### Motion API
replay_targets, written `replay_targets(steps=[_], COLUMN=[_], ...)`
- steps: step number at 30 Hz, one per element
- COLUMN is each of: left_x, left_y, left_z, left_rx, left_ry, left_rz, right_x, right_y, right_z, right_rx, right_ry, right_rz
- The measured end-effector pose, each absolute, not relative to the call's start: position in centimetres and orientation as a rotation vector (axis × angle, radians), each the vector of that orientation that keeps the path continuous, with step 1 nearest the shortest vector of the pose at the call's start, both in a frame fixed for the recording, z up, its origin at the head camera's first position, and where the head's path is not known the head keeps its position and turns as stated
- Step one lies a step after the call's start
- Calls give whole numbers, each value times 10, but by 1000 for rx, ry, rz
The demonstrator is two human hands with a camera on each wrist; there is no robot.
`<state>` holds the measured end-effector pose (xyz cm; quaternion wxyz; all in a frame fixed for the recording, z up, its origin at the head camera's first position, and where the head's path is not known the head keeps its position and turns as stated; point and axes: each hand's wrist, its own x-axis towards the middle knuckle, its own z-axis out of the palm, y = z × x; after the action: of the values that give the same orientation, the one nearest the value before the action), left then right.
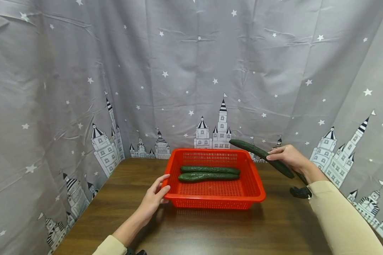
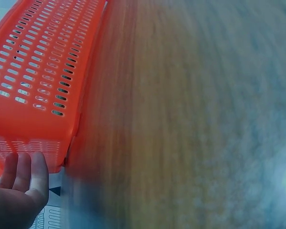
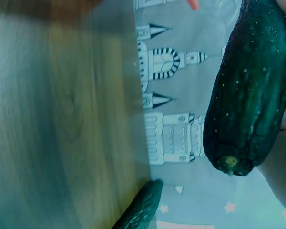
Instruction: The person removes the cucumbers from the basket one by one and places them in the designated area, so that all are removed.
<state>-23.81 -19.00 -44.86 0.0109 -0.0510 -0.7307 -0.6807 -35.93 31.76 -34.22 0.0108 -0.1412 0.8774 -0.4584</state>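
Note:
A red plastic basket [image 1: 210, 196] with slotted walls stands on the table, two dark green cucumbers [image 1: 209, 176] lying side by side in it. My left hand [image 1: 154, 193] holds the basket's left rim; in the left wrist view its fingers [image 2: 23, 174] lie against the outer wall. Above the basket's right side, my right hand [image 1: 288, 157] pinches another long cucumber [image 1: 258, 152], which slants down to the right. The right wrist view shows this cucumber's blunt end [image 3: 248, 95] up close, with part of the hand hidden behind it.
One more cucumber [image 3: 140, 207] shows low in the right wrist view, by the table's edge. The brown wooden table [image 1: 127, 180] meets a grey curtain [image 1: 178, 71] printed with castles and stars. A black wrist device [image 1: 300, 192] sits at the right cuff.

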Motion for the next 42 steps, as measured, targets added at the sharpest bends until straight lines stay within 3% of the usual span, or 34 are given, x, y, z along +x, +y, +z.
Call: replay_targets(steps=[18,42], left_x=[-240,-239], left_y=[-190,-191], left_z=[-447,-450], left_rx=[-171,-187], left_ry=[-2289,-2283], left_rz=[-2135,-2141], right_x=[-346,-332], right_y=[367,396], right_z=[-376,-414], right_rx=[-147,105], right_ry=[2672,2726], right_rz=[-1566,-1538])
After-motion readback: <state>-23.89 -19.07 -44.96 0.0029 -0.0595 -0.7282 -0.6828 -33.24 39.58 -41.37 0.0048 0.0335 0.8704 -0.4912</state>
